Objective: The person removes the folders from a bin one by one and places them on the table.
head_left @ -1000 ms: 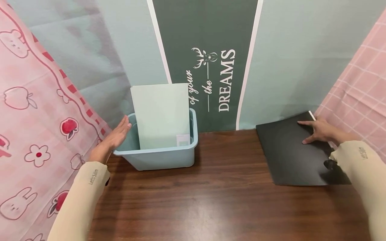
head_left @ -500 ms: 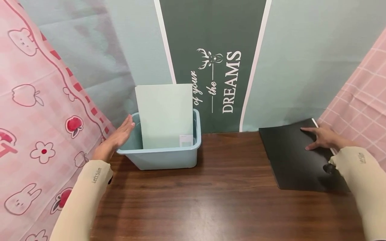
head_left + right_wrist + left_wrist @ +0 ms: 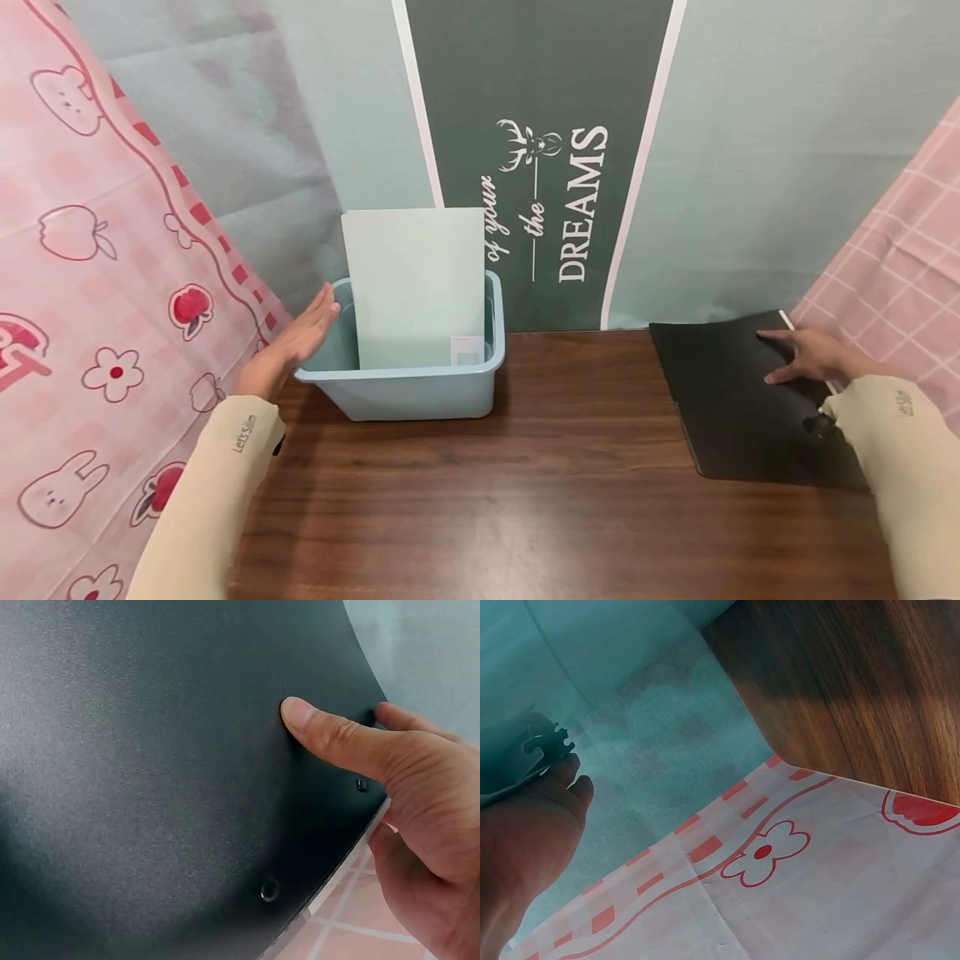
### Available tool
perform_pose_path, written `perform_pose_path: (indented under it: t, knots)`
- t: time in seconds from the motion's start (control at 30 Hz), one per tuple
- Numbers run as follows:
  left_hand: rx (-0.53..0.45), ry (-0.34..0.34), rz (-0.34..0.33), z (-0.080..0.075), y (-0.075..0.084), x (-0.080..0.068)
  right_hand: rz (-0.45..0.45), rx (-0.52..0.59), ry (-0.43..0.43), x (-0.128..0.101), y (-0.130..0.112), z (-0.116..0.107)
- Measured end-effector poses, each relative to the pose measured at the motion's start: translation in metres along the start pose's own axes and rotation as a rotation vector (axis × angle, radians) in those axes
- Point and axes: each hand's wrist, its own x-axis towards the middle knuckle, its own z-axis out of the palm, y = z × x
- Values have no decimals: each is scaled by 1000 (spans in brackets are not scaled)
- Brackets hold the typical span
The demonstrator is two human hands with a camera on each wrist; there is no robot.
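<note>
My left hand (image 3: 302, 332) is flat, fingers straight, along the left rim of a light-blue plastic bin (image 3: 412, 397). In the left wrist view the fingertips (image 3: 568, 771) lie right at the bin's edge. Inside the bin a pale green folder (image 3: 420, 283) stands upright, a small white label low on its front. Over on the right, my right hand (image 3: 813, 354) grips a black folder (image 3: 738, 408) by its right edge. The right wrist view shows the thumb (image 3: 330, 735) pressing its rivet-dotted cover, other fingers at and behind the edge, partly hidden.
Brown wood table (image 3: 487, 508) lies under both. A grey-green backdrop (image 3: 750, 142) with printed lettering rises behind. Pink patterned cloth (image 3: 112, 275) closes in the left side, and a pink checked cloth (image 3: 900, 275) the right, close to my right hand.
The view has swung slightly left, so everything sits farther right. The black folder's far right corner, with my right hand, has come lower and nearer. My left hand stays by the bin.
</note>
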Motion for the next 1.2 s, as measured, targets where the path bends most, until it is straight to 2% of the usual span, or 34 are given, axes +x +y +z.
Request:
perform_pose_path:
  t: [0.33, 0.57, 0.9, 1.2]
  knots:
    - [-12, 5, 12, -2, 0, 1, -1, 0, 12, -4, 4, 7]
    - [-12, -8, -6, 0, 0, 1, 1, -6, 33, -5, 7, 8]
    - [9, 8, 16, 1, 2, 1, -26, -11, 71, -8, 11, 8]
    - [28, 13, 21, 2, -1, 2, -75, -85, 67, -5, 4, 0]
